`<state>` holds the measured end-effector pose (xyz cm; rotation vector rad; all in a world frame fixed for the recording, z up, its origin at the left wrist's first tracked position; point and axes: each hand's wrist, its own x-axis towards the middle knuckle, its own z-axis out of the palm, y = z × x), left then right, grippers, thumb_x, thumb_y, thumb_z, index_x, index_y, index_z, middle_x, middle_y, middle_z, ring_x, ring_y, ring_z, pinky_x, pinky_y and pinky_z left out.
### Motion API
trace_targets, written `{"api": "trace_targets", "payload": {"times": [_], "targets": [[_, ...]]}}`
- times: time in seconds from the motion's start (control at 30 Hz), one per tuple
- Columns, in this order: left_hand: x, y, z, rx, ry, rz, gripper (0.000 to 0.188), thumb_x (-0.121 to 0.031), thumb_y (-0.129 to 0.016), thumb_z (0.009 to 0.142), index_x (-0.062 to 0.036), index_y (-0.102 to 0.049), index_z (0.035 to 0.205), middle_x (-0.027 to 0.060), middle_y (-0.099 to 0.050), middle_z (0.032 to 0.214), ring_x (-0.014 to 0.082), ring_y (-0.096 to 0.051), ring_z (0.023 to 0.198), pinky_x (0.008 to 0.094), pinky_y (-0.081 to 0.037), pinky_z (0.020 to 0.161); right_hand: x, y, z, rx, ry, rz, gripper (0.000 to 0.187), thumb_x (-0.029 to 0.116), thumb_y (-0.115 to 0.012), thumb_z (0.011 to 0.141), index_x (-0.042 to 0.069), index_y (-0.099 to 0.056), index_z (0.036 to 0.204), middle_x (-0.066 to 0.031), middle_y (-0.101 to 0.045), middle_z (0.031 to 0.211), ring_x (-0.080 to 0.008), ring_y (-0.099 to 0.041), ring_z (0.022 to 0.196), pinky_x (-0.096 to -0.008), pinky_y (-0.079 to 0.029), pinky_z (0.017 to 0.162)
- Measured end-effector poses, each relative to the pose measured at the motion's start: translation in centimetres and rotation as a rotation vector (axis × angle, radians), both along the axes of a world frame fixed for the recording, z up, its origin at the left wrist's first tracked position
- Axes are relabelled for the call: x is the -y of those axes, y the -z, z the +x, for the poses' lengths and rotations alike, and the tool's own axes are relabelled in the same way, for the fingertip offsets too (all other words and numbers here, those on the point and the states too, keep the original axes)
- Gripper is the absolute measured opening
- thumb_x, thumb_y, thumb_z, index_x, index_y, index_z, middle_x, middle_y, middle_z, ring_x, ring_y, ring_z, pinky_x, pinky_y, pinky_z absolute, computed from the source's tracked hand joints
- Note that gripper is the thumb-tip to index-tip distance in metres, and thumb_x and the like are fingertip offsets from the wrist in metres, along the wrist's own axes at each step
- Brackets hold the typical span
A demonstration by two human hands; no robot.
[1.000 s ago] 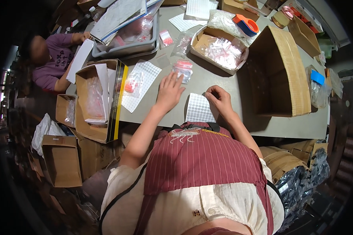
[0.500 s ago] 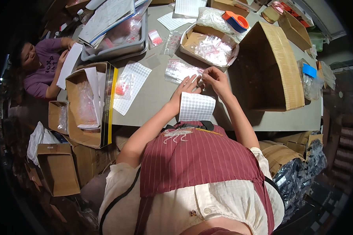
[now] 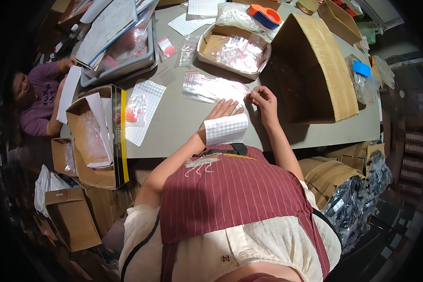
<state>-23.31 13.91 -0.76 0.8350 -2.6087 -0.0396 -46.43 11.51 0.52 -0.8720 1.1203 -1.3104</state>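
"Where are the hands?"

"The left hand lies flat at the near edge of a row of clear bags, its fingers straight and slightly fanned. A sheet of round grey stickers, at its six o'clock, curls over the wrist side and hides the thumb, so I can't tell whether it grips that sheet."

"And the right hand?"

"At the left hand's two o'clock, finger and thumb closed in a pinch by the row's right end. Anything between the tips is too small to make out."

"Can you count the bags?"

"No, they overlap and glare washes out the right end. The row runs from the left hand's eleven o'clock to its one."

"What else is obscured?"

"At the right hand's two o'clock, a big carton has a dark inside I can't read. Near its one o'clock, a jar is cut by the upper edge. At the left hand's ten o'clock, papers cover part of a grey bin. Out at nine, a co-worker sits near the dark rim, partly behind a white panel."
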Motion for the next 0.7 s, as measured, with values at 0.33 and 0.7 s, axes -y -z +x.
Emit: {"api": "trace_targets", "payload": {"times": [0.33, 0.7], "targets": [[0.4, -1.3, -2.5, 0.006, 0.244, 0.096, 0.051, -0.021, -0.062, 0.094, -0.0019, -0.054, 0.140, 0.0160, -0.053, 0.149, 0.0302, -0.046, 0.146, 0.0489, -0.033, 0.124, -3.9, -2.8, -3.1, -0.125, 0.011, 0.144, 0.011, 0.012, -0.066, 0.099, 0.001, -0.065, 0.100, -0.0020, -0.065, 0.082, -0.0112, -0.064, 0.070, -0.0244, -0.054, 0.065], [0.7, -1.9, -2.7, 0.090, 0.165, 0.142, 0.033, -0.040, -0.057, 0.102, -0.0147, -0.062, 0.123, 0.0175, -0.043, 0.160, 0.0335, -0.031, 0.155, 0.0546, -0.016, 0.129, -4.2, -5.8, -2.4, -0.509, -0.063, 0.083, 0.012, 0.013, -0.068, 0.094, 0.001, -0.068, 0.094, 0.0025, -0.062, 0.076, -0.0050, -0.055, 0.065, -0.0228, -0.045, 0.059]]}}
